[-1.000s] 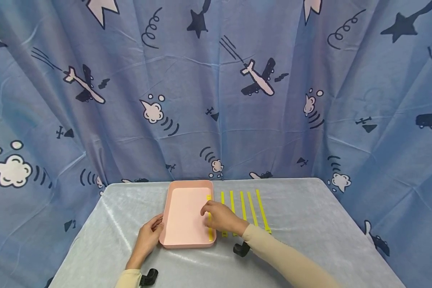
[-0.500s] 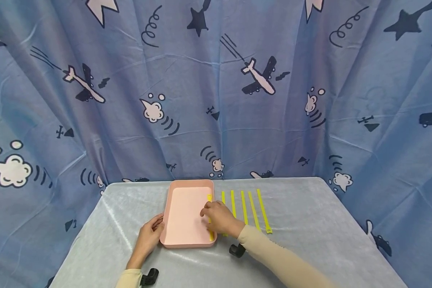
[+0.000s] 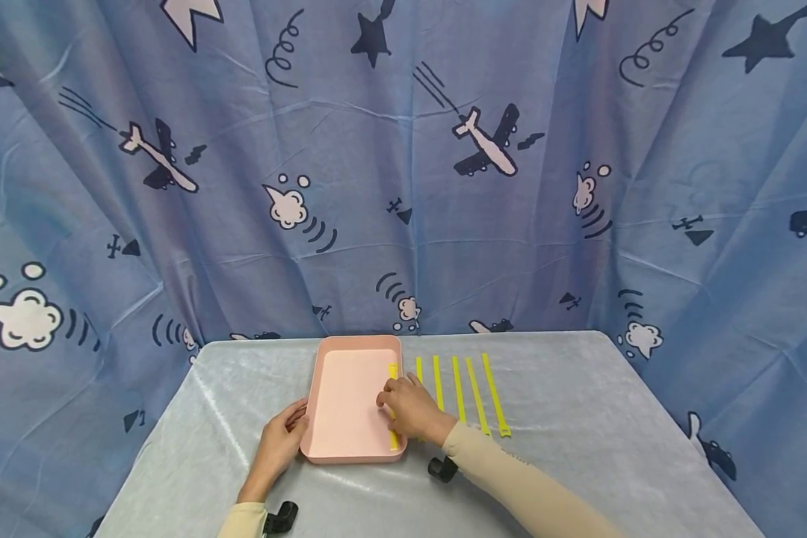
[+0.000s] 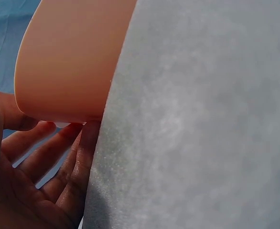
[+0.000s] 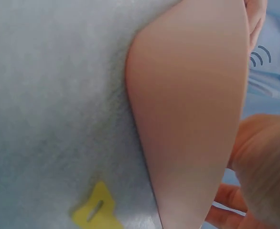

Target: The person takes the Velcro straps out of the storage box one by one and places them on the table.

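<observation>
A pink tray [image 3: 350,403] stands on the table in the head view. One yellow cable strap [image 3: 394,441] lies lengthwise inside it, along the right wall. My left hand [image 3: 277,447] touches the tray's left side, its fingers fairly straight against the wall in the left wrist view. Over the right rim reaches my right hand [image 3: 410,407], fingers bent above the middle of that strap. Thumb and fingers are apart there, with yellow showing between them. In the right wrist view the tray wall hides the fingertips. A strap's slotted head [image 5: 98,210] lies outside the tray.
Several more yellow straps [image 3: 493,396] lie in a row to the right of the tray, partly under my right forearm. A grey-white cloth covers the table [image 3: 578,433]. A blue patterned curtain [image 3: 350,149] hangs behind the table's far edge.
My right hand has shifted slightly, its thumb and fingers drawing a little closer together over the strap. The strap, the tray and my left hand have not visibly moved.
</observation>
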`<state>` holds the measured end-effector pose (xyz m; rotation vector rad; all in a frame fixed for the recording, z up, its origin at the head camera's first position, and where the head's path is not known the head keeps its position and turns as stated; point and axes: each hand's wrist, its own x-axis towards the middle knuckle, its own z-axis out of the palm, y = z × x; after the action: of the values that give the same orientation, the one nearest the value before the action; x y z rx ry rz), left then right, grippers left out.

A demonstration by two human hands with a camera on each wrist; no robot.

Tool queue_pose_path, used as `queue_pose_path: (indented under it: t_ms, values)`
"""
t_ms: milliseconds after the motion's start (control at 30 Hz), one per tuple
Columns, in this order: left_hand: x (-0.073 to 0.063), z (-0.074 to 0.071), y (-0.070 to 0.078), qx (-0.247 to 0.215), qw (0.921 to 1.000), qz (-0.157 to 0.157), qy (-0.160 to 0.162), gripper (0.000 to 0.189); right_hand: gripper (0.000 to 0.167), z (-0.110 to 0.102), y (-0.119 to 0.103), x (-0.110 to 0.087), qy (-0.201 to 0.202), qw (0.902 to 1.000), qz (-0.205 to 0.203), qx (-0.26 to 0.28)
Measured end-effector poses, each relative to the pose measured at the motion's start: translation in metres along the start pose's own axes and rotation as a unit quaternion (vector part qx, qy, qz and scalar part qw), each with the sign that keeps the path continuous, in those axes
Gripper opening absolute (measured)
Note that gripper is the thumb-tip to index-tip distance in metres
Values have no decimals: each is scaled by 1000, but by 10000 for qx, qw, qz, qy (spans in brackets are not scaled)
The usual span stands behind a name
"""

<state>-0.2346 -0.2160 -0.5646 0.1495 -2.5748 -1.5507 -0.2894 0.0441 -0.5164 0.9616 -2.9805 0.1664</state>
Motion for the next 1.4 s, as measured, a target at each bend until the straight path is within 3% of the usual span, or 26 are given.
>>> queue_pose_path:
  t_ms: [133, 333, 433, 800, 1000, 1400]
  values:
    - [0, -1, 0, -24, 10000, 14, -1, 39, 31, 1, -1, 1, 67, 9997, -151, -164]
    - [0, 1, -1, -6, 10000, 68, 47, 39, 23, 0, -3, 3, 56, 9971, -745, -171]
    - [0, 1, -1, -35, 10000, 68, 59, 39, 28, -1, -2, 6, 9, 9950, -959, -260]
    - [2, -1, -1, -70, 9999, 130, -26, 39, 28, -1, 4, 16, -184, 9870, -1127, -1134]
    - [1, 1, -1, 5, 9999, 147, 29, 39, 31, -2, 4, 17, -474, 9847, -1159, -1215]
    - [1, 1, -2, 37, 9999, 116, 19, 39, 13, 2, 9, 26, -340, 9780, -1609, -1283]
